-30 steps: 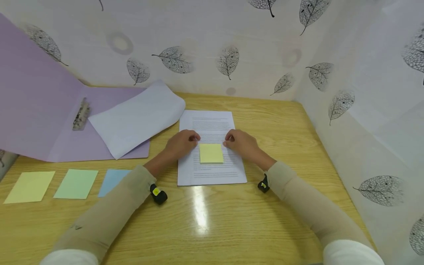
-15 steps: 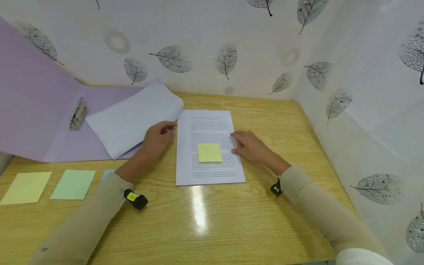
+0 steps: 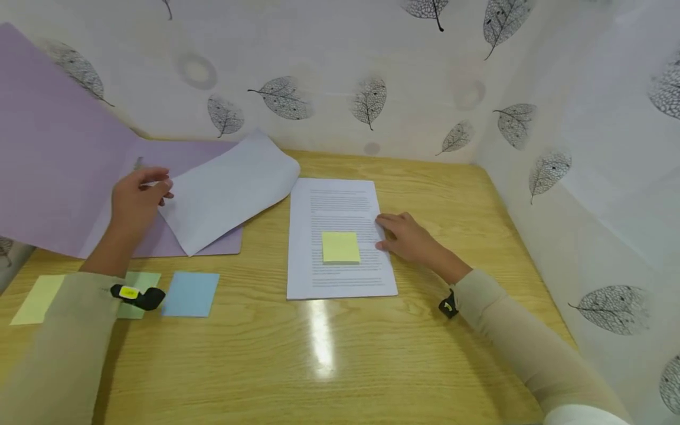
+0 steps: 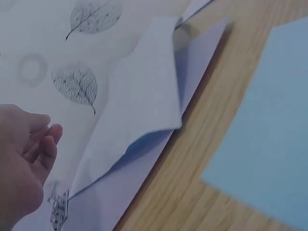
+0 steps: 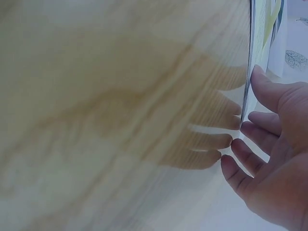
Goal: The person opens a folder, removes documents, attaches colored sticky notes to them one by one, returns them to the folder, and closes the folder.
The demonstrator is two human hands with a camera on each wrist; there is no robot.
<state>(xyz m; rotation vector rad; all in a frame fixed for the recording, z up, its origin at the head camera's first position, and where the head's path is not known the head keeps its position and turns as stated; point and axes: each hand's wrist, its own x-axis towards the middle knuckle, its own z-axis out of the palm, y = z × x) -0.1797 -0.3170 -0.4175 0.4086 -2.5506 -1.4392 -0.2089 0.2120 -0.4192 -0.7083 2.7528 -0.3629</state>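
My left hand (image 3: pixel 139 198) hovers over the open lilac folder (image 3: pixel 58 153), its fingers loosely bent with nothing between them. It is close to the left corner of a curled white sheet (image 3: pixel 231 189) lying across the folder. The folder's speckled clip (image 4: pixel 58 209) shows below the hand in the left wrist view; in the head view the hand mostly hides it. A stack of printed paper (image 3: pixel 340 206) lies flat at mid-table, bearing a yellow sticky-note pad (image 3: pixel 340 248). My right hand (image 3: pixel 408 239) rests along the stack's right edge, fingertips touching it and fingers relaxed.
Yellow (image 3: pixel 32 301), green (image 3: pixel 135 313) and blue (image 3: pixel 190 294) paper squares lie in a row at the left front. My left sleeve partly covers the first two. A leaf-patterned wall covering (image 3: pixel 319 53) borders the wooden table (image 3: pixel 255 354) behind and at right.
My left hand has left the printed stack and moved left to above the folder, uncovering the blue square. My right hand has shifted slightly right, from beside the sticky-note pad to the stack's edge.
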